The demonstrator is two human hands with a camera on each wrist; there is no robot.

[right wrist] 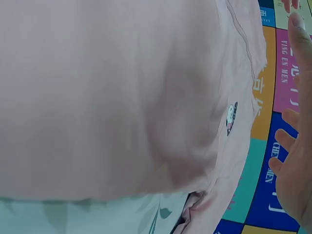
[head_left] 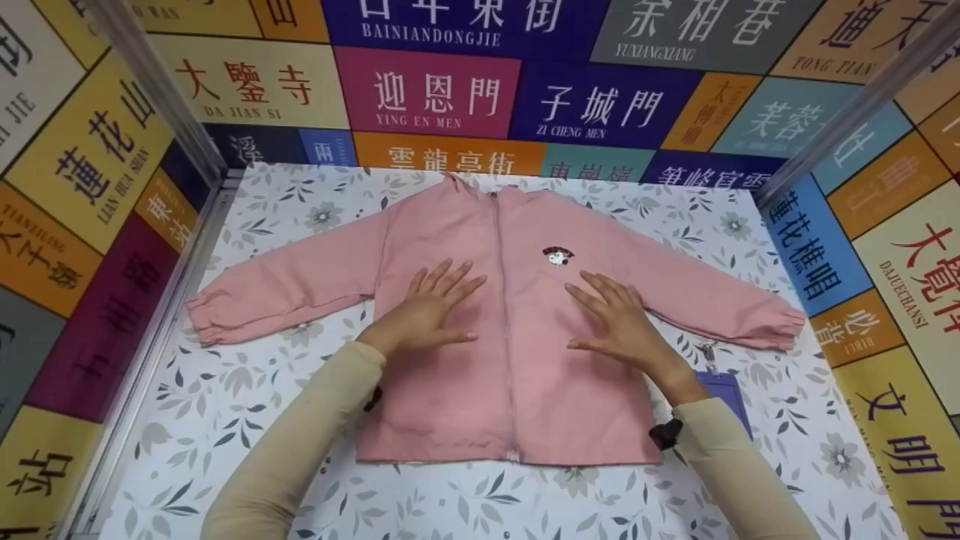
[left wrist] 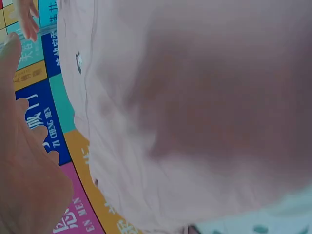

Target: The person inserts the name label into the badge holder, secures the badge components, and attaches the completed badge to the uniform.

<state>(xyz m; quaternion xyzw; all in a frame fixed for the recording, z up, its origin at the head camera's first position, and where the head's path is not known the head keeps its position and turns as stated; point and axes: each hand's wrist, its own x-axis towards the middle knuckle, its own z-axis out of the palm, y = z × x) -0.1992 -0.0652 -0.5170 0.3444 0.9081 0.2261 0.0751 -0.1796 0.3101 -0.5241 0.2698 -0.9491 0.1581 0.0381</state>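
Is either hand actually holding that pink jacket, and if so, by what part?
Nothing is held. The left hand and the right hand are over the front of the pink jacket, fingers spread, gripping no part of it.

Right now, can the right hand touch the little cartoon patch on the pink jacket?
Probably yes: the right hand is spread over the jacket, its fingers pointing up close to the patch, and nothing seems to cover it or block the way.
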